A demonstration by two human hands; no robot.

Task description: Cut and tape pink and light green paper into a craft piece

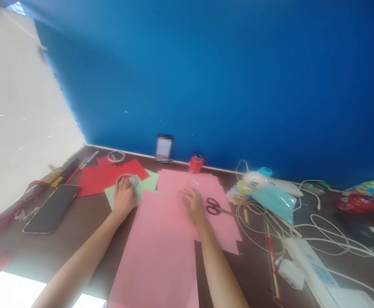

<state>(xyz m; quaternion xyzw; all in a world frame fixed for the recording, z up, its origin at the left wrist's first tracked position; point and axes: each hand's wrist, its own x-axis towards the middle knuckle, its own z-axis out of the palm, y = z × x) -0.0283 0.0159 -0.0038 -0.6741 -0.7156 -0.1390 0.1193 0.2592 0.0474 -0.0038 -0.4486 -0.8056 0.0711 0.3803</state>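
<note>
My left hand (125, 199) has its fingers curled over the near edge of a roll of clear tape (132, 176), above a light green sheet (151, 182). My right hand (193, 206) is slightly blurred, fingers stretched out over the pink paper and holding nothing. A long pink sheet (157, 248) lies between my forearms. More pink sheets (225, 226) lie under and to the right of my right hand, with dark-handled scissors (213, 206) on them. Beside the green sheet is red paper (101, 177).
A smartphone (51, 209) lies at the left, and a second ring-shaped roll (116, 156) near the wall. A red round container (196, 163) stands behind the pink sheets. White cables (260, 231), a power strip (315, 269) and a light-blue packet (276, 200) crowd the right side.
</note>
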